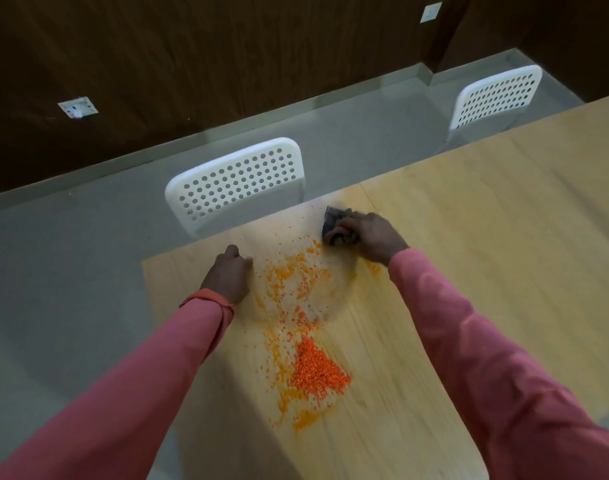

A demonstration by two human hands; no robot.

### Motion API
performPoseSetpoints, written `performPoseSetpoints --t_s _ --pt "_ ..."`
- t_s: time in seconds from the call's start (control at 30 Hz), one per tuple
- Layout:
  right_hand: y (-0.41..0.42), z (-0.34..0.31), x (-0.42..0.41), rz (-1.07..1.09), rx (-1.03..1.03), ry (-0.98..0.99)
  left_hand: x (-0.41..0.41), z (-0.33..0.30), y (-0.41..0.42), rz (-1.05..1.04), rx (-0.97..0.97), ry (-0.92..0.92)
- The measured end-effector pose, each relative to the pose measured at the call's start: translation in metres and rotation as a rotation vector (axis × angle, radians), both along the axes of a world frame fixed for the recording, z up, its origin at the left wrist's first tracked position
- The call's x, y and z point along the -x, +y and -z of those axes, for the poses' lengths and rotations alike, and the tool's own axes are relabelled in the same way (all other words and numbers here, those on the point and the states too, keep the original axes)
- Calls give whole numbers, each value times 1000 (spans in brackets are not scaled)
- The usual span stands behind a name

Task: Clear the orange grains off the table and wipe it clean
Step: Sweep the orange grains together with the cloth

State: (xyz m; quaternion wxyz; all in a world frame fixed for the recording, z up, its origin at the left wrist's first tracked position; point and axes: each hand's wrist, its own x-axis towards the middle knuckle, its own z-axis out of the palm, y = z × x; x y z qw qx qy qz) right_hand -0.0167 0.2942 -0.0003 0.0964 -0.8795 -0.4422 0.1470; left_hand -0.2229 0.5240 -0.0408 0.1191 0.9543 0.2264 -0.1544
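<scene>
Both your arms reach forward, hands set apart.

Your left hand [228,275] is curled into a loose fist holding nothing, knuckles up, resting on the worktop [469,271]. Your right hand [368,237] lies farther forward, palm down, fingers curled round a dark cloth [334,220] pressed to the worktop. Pink sleeves cover both forearms to the wrists.

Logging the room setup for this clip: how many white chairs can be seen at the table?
2: one white chair at the table's far edge beyond the hands, another white chair farther right along that edge. Others may sit outside the frame.
</scene>
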Motion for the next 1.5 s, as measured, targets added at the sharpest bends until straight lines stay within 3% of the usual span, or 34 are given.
performPoseSetpoints --t_s 0.17,0.23,0.4,0.53,0.7,0.83,1.1,1.27,1.37,1.5 --pt "-17 -6 64 -161 -2 207 1 -2 -1 13 5 17" --pt "-20 -9 66 -127 -2 256 1 -3 -1 16 8 25" --pt "-39 -10 19 165 -110 57 2 -2 -1 17 15 19" --pt "-50 14 12 265 31 -20 4 -2 0 21 23 -4" --pt "-34 18 78 49 20 12 5 -2 2 30 25 -26" --pt "-13 -2 105 -44 -44 206 10 -4 5 -25 106 -80" --pt "76 -5 34 29 -151 -70 47 -7 6 -162 187 -170" --pt "108 19 29 -26 35 -67 83 -5 7 -175 100 -152" --pt "99 16 51 -118 23 -86 92 -2 6 -137 64 -139" --pt "55 18 87 -293 38 39 90 3 4 -123 33 -108"
